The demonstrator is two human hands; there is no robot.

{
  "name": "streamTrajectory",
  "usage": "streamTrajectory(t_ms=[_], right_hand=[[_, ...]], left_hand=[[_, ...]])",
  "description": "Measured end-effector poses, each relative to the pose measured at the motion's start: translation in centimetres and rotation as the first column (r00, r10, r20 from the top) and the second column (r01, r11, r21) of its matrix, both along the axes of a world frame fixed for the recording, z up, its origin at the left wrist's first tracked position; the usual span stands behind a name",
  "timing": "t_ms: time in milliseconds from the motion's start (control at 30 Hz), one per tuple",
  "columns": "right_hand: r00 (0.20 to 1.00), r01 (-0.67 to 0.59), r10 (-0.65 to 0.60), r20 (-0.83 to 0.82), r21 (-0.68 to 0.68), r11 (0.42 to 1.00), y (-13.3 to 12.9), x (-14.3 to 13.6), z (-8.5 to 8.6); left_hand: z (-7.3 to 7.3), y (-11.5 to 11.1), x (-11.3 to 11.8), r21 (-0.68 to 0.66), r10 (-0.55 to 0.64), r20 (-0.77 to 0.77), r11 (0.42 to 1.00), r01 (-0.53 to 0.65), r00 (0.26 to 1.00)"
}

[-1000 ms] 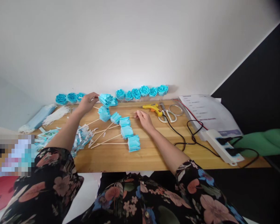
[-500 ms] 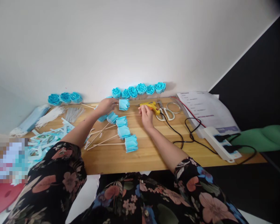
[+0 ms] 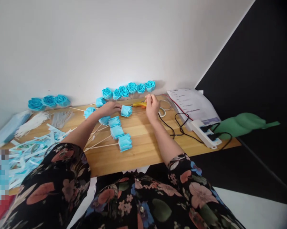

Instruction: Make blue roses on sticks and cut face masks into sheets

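Note:
My left hand [image 3: 111, 108] pinches the stem of a light-blue paper rose [image 3: 126, 111] close under its head, and the flower points to the right. Facing it, my right hand [image 3: 152, 106] is closed around the rear of a yellow hot glue gun [image 3: 139, 104]; its nozzle points left towards that rose, a small gap away. My fingers hide much of the gun's handle. Below the held flower, several blue paper roses [image 3: 124, 142] lie in a slanting row with their thin sticks [image 3: 101, 146] running left.
Finished-looking blue roses [image 3: 132, 87] line the wall. At left lie blue paper scraps [image 3: 34, 152], white strands [image 3: 33, 123] and thin wires [image 3: 62, 118]. White-handled scissors [image 3: 161, 112], black cords [image 3: 181, 128], a power strip [image 3: 206, 135] and printed sheets [image 3: 191, 105] sit at right.
My right hand has shifted back along the glue gun, away from the nozzle. The rose in my left hand has come nearer the nozzle. The camera view has turned to the right.

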State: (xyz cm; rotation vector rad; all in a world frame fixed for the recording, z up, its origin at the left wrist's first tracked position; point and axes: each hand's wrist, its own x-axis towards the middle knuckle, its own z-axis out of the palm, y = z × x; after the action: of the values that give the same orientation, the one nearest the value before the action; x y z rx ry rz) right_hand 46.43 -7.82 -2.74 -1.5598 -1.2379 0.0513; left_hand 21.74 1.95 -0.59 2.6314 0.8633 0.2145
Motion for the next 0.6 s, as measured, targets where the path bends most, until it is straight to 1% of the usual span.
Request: streamTrajectory(t_ms=[67, 100, 167, 233, 267, 300, 367, 433, 500, 600], right_hand=[[0.979, 0.024, 0.007, 0.202, -0.152, 0.988, -0.5, 1.2, 1.1], [0.953, 0.027, 0.051, 0.3, -0.251, 0.968, -0.8, 1.7, 1.4], [0.88, 0.035, 0.183, 0.439, -0.444, 0.896, -1.4, 2.3, 1.6], [0.817, 0.076, 0.274, 0.507, -0.566, 0.821, -2.1, 2.6, 1.2], [0.8, 0.108, 0.286, 0.528, -0.594, 0.797, -2.5, 2.7, 0.9], [0.787, 0.135, 0.283, 0.549, -0.6, 0.788, -2.8, 2.7, 0.6], [0.769, 0.184, 0.25, 0.588, -0.579, 0.795, -3.4, 3.1, 0.0], [0.758, 0.232, 0.209, 0.618, -0.555, 0.799, -4.0, 3.8, -0.2], [0.751, 0.282, 0.177, 0.636, -0.552, 0.785, -4.6, 4.8, 0.0], [0.737, 0.331, 0.15, 0.659, -0.546, 0.77, -5.4, 5.7, 0.9]], left_hand=[[0.9, -0.1, -1.3, 0.036, 0.053, 0.065, 0.998, -0.055, 0.996], [1.5, 0.0, -2.3, 0.053, 0.094, 0.102, 0.994, -0.1, 0.99], [2.7, 0.0, -4.8, 0.073, 0.195, 0.159, 0.975, -0.208, 0.968], [3.7, 0.1, -7.6, 0.073, 0.33, 0.197, 0.934, -0.349, 0.923], [4.0, 0.1, -9.0, 0.064, 0.401, 0.213, 0.904, -0.422, 0.891], [4.1, 0.1, -10.4, 0.048, 0.464, 0.228, 0.873, -0.486, 0.856], [3.9, 0.1, -12.8, 0.017, 0.554, 0.24, 0.818, -0.574, 0.797], [3.3, 0.0, -14.7, 0.003, 0.606, 0.218, 0.783, -0.621, 0.765], [2.4, 0.0, -16.2, 0.001, 0.639, 0.184, 0.76, -0.65, 0.747], [0.9, 0.6, -17.4, -0.012, 0.649, 0.151, 0.755, -0.655, 0.746]])
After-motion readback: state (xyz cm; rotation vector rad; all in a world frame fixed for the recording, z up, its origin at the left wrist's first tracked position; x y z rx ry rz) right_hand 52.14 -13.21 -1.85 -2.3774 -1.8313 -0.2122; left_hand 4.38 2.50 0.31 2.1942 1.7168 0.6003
